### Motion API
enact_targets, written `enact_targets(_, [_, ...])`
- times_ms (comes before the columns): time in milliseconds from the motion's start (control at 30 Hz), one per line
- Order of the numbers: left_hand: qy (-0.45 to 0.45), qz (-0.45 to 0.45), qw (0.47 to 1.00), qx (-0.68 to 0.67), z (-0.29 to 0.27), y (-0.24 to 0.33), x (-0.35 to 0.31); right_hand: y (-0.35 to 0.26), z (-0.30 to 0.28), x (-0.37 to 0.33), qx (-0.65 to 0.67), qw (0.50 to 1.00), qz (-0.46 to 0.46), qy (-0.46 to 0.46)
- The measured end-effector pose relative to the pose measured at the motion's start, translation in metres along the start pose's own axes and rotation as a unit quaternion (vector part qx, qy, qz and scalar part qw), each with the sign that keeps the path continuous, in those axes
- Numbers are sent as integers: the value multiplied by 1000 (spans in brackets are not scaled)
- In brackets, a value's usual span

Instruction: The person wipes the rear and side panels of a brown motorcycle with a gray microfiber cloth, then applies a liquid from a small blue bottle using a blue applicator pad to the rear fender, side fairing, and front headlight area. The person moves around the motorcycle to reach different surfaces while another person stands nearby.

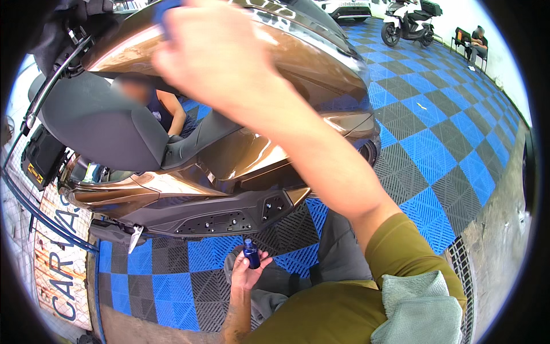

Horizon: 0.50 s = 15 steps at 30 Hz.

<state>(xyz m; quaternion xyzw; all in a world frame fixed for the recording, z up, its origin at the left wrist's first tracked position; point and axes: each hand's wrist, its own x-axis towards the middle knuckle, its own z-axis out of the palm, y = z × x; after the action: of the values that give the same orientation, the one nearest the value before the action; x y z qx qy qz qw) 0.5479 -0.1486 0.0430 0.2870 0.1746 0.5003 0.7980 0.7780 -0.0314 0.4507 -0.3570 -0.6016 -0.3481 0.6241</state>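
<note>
A bronze-brown scooter with a dark grey seat stands before me. My left hand, low in front of my lap, is closed around a small dark blue bottle, held upright. My right arm is stretched up and across. My right hand is over the scooter's upper bodywork with its fingers curled in. A blue piece shows at its fingertips, mostly hidden and cut by the upper edge, so its kind is unclear. Whether it touches the panel cannot be told.
A person is low on the scooter's far side. A grey-green cloth lies over my right shoulder. Behind are a white scooter, a car and a seated person. Blue and black tiles cover the floor.
</note>
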Motion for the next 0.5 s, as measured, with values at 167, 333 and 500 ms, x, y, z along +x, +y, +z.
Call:
enact_targets(167, [1,-32,998,-55,7,-3,6,-29,31,24,-12,999,-26,-45])
enact_targets(333, [-3,-10,998,-62,0,8,6,19,-17,-13,70,996,28,-37])
enact_targets(500, [96,11,993,72,-20,25,-3,82,-81,-111,-34,966,249,58])
